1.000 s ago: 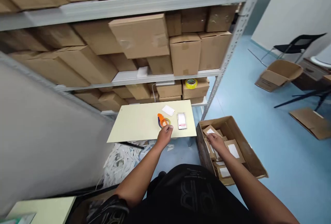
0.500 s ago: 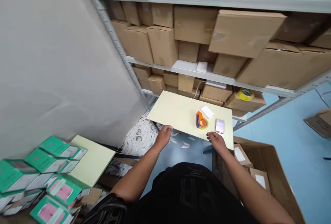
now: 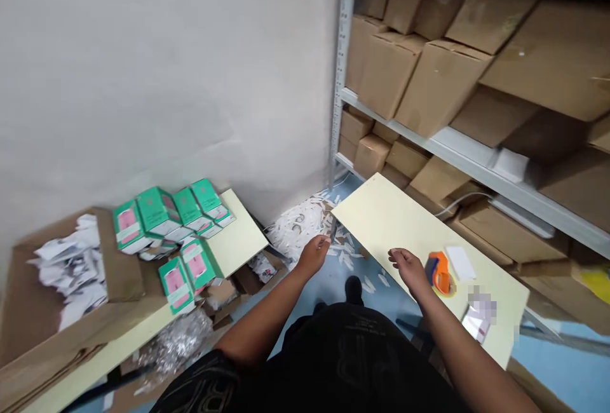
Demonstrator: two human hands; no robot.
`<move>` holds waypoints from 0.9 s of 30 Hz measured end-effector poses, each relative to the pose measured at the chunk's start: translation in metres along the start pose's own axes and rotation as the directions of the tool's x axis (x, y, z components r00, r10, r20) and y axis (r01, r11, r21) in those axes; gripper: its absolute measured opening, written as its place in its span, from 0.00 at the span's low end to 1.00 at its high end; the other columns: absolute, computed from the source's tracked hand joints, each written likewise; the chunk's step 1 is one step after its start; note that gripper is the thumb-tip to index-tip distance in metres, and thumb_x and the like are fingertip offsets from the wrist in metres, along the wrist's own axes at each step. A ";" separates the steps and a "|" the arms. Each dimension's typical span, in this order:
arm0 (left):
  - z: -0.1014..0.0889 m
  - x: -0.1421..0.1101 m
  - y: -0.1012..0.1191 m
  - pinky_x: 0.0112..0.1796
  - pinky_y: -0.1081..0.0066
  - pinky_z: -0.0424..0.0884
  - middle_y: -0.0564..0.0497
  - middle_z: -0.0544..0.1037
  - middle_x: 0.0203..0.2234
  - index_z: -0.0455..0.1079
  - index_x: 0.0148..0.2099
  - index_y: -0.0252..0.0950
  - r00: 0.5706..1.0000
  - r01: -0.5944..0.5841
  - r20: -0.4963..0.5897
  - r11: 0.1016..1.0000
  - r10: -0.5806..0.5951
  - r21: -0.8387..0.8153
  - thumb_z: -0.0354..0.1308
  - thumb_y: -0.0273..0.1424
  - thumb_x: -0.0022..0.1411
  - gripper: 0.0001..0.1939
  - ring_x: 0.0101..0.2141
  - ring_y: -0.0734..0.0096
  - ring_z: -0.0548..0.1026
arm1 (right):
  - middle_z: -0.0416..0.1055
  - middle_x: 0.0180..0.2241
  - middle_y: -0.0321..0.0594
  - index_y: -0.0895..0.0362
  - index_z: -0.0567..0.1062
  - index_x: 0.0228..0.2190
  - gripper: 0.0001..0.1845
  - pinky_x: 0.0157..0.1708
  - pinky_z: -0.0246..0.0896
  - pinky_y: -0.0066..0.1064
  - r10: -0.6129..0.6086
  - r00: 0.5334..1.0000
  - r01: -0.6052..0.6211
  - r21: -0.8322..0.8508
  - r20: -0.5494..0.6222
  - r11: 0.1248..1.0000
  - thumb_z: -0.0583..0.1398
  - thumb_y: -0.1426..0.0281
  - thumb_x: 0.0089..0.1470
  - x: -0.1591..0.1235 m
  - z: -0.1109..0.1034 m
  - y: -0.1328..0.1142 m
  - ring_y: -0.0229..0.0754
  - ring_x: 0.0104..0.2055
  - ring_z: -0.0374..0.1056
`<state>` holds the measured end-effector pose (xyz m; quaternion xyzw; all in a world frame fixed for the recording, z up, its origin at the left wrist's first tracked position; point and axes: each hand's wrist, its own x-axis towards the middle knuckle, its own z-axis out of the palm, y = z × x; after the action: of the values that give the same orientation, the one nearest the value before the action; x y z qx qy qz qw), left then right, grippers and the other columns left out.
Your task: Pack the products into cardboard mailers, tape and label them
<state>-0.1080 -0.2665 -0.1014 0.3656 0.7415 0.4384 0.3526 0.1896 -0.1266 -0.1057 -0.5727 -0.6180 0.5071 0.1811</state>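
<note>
My left hand [image 3: 313,257] is in the air over the floor, just short of the cream table's near left end, its fingers curled together with nothing visible in them. My right hand [image 3: 408,267] hovers at the near edge of the cream table [image 3: 386,219], fingers loosely bent and apart, holding nothing. Right of it on the table is an orange tape dispenser [image 3: 441,271] with a roll of tape. Beside that lies a small white slab-like item [image 3: 460,263]. A phone [image 3: 476,321], partly blurred out, rests closer to me.
Green boxes with pink panels [image 3: 155,209] stand on a second cream table [image 3: 238,229] at left. A carton [image 3: 119,260] there holds crumpled white paper. White paper strips [image 3: 300,225] litter the floor by the wall. Metal shelving [image 3: 339,76] with brown cartons stands at right.
My view has swung left, so the left table, green boxes and paper-filled carton show more. My right hand is now left of the tape dispenser, away from the phone.
</note>
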 end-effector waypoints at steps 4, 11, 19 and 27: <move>-0.016 0.008 -0.009 0.49 0.63 0.72 0.47 0.82 0.41 0.75 0.44 0.39 0.989 0.062 -0.135 0.997 -0.057 0.035 0.50 0.45 0.69 0.18 0.45 0.59 0.79 | 0.82 0.44 0.49 0.55 0.80 0.40 0.24 0.43 0.72 0.40 -0.048 0.988 0.048 0.001 0.149 0.999 0.58 0.49 0.57 0.055 0.024 -0.021 0.54 0.47 0.78; -0.031 0.008 -0.001 0.48 0.63 0.72 0.46 0.81 0.42 0.75 0.47 0.37 0.900 0.182 -0.402 0.983 -0.168 -0.004 0.50 0.45 0.69 0.19 0.44 0.60 0.78 | 0.82 0.45 0.48 0.56 0.81 0.40 0.25 0.42 0.72 0.38 -0.125 0.891 0.170 -0.064 0.437 0.983 0.58 0.49 0.56 0.146 0.071 -0.066 0.52 0.46 0.78; -0.063 -0.041 -0.014 0.47 0.64 0.71 0.45 0.81 0.42 0.76 0.47 0.36 0.740 0.290 -0.612 0.953 -0.279 -0.084 0.52 0.43 0.68 0.18 0.44 0.60 0.78 | 0.83 0.39 0.45 0.55 0.81 0.37 0.25 0.42 0.72 0.38 -0.218 0.700 0.387 -0.103 0.680 0.916 0.58 0.47 0.55 0.172 0.161 -0.124 0.52 0.44 0.78; -0.127 -0.083 -0.060 0.46 0.66 0.71 0.47 0.81 0.41 0.75 0.49 0.36 0.621 0.365 -0.683 0.913 -0.384 -0.182 0.56 0.39 0.67 0.15 0.42 0.62 0.78 | 0.83 0.39 0.47 0.54 0.81 0.38 0.25 0.40 0.72 0.37 -0.253 0.619 0.490 -0.113 0.744 0.865 0.57 0.48 0.55 0.145 0.256 -0.155 0.52 0.42 0.80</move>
<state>-0.1894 -0.4078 -0.0927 0.0028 0.8728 0.4706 0.1295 -0.1378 -0.0783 -0.1354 -0.2118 -0.8153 0.5357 -0.0582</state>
